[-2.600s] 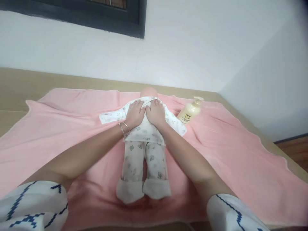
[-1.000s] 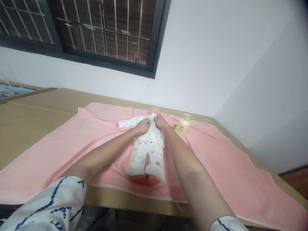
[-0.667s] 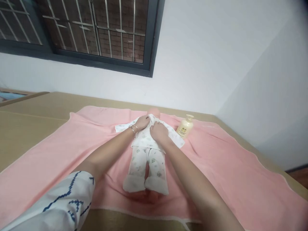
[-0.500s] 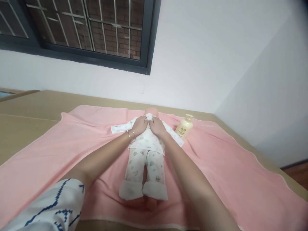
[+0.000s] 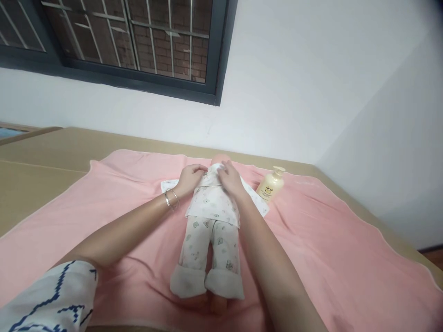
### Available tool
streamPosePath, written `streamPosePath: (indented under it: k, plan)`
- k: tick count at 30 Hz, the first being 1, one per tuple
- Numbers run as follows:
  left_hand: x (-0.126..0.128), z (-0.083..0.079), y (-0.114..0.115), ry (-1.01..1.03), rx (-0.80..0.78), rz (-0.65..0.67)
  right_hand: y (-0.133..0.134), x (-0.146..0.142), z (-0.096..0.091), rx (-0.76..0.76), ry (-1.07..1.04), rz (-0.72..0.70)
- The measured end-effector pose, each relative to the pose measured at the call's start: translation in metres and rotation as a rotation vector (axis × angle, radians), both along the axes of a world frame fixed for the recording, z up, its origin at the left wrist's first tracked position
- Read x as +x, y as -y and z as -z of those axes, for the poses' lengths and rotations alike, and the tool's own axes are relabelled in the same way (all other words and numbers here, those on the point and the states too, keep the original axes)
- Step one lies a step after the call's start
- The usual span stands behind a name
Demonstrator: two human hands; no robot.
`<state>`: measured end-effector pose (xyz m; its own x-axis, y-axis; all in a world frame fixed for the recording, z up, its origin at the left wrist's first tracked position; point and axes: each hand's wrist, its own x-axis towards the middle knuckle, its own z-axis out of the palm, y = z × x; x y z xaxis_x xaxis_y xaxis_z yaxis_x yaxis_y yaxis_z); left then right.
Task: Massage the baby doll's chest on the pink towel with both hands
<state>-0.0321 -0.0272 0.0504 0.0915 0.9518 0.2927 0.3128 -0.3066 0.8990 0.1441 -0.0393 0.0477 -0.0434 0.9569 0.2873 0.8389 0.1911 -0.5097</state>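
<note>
A baby doll in a white printed top [image 5: 212, 203] and matching trousers [image 5: 197, 240] lies on its back on a pink blanket [image 5: 114, 203]. Its round head [image 5: 220, 158] points away from me and its bare feet [image 5: 218, 303] toward me. My left hand [image 5: 192, 177] is at the left side of the doll's upper chest, fingers stretched out and tips on the cloth. Near the collar, my right hand [image 5: 230, 179] touches the top with its fingers slightly apart. Neither hand visibly holds anything. The trouser legs end in wide, turned-up cuffs [image 5: 188, 281].
A pale yellow pump bottle [image 5: 270, 184] stands on the blanket to the right, close to the doll's sleeve [image 5: 258, 203]. The tan table [image 5: 44, 147] shows around the blanket. Behind it rise a white wall [image 5: 284, 92] and a dark-framed window [image 5: 138, 78] with bars.
My hands have moved apart on the doll's chest, the left one shifting outward to the left and the right one rising nearer the collar. The view has shifted slightly.
</note>
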Motion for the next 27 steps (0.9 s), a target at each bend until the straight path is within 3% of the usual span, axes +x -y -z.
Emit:
streamPosePath:
  k: [8,12,17,20,23,27]
  plan:
    - [-0.008,-0.011,0.021,0.361,-0.136,-0.158,0.009,0.006,-0.008,-0.039,-0.053,-0.017]
    - [-0.016,-0.007,0.033,0.419,-0.2,-0.214,0.014,0.009,-0.007,0.018,-0.085,0.069]
    - [-0.024,-0.014,0.038,0.491,-0.207,-0.359,0.016,-0.002,0.004,-0.099,0.013,-0.083]
    - [-0.033,-0.024,0.043,0.521,-0.199,-0.395,0.019,0.011,0.001,-0.038,-0.019,0.017]
    - [-0.041,-0.023,0.055,0.287,-0.144,-0.293,0.037,0.029,-0.001,0.032,-0.026,0.141]
    - [-0.036,0.001,0.082,-0.216,-0.052,0.1,0.088,0.025,0.012,0.046,0.088,0.061]
